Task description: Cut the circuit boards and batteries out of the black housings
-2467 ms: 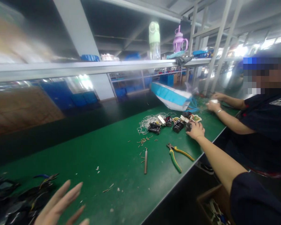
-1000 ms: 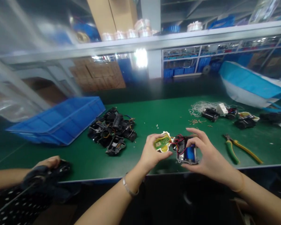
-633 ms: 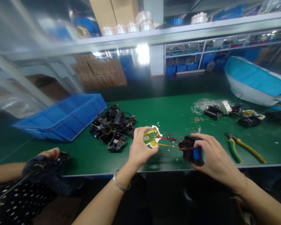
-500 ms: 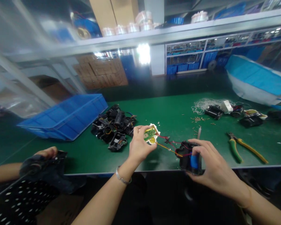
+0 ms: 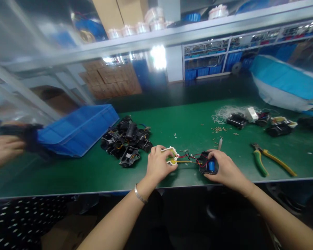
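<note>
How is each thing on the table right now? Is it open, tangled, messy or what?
White shell, gripped by the left hand
Black housing, open, gripped by the right hand
Blue cylinder, sitting in the black housing
Yellow wire, stretched nearly straight
Red and black wires, loosely bent
Green-and-yellow pliers, handles spread
Blue bin, lidless, contents hidden
Heap of black housings, jumbled
White string, tangled
Brass-coloured pins, scattered

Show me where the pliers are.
In the head view, the pliers lie on the green bench at right, near its front edge, right of the black housing in the right grip.
</note>
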{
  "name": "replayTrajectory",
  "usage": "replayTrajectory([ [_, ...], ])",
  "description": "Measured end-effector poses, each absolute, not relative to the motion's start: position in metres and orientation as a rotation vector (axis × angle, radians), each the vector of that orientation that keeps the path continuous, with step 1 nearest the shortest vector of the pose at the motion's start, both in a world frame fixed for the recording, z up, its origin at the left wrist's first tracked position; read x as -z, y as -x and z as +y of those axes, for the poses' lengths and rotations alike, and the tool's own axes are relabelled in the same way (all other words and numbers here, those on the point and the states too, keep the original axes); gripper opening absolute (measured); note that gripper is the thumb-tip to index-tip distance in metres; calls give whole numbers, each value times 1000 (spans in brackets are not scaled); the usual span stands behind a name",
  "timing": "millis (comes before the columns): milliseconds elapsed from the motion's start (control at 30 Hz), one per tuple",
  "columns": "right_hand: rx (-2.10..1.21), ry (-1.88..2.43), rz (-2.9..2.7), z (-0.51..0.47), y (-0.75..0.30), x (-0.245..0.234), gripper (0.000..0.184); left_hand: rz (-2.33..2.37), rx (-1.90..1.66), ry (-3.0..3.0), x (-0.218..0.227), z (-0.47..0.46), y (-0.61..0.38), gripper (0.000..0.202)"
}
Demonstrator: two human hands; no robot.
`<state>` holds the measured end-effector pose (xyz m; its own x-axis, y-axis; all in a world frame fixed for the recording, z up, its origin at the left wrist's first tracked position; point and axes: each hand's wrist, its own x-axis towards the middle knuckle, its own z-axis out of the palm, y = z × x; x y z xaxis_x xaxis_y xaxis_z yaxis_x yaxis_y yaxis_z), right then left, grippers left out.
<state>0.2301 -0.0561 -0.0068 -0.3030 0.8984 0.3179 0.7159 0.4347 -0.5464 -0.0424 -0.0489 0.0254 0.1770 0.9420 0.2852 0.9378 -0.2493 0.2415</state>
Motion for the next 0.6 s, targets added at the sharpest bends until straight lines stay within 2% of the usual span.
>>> replayTrajectory([
  [133, -385, 1406, -2105, -46, -235, 25, 48, 1958, -439, -2404, -14, -55, 44, 29],
  [267, -472, 1344, -2140, -50, -248, 16, 80, 1901, -398, -2415, -11, -62, 45, 37],
  [300, -482, 1349, -2121, -51, -256, 13, 84, 1861, -427, -2429, -13, -63, 44, 40],
  [367, -375, 1454, -1998, -53, -279, 12, 77, 1734, -508, -2477, -17, -64, 37, 37],
  [433, -104, 1674, -1786, -54, -307, 19, 68, 1554, -538, -2542, -21, -63, 27, 25],
  [500, 148, 1903, -1562, -56, -333, 31, 68, 1396, -494, -2594, -22, -60, 17, 22],
  [533, 202, 1985, -1474, -57, -343, 37, 71, 1347, -461, -2610, -20, -58, 12, 24],
  [600, 78, 1996, -1428, -61, -355, 49, 75, 1312, -403, -2624, -15, -53, 4, 30],
])
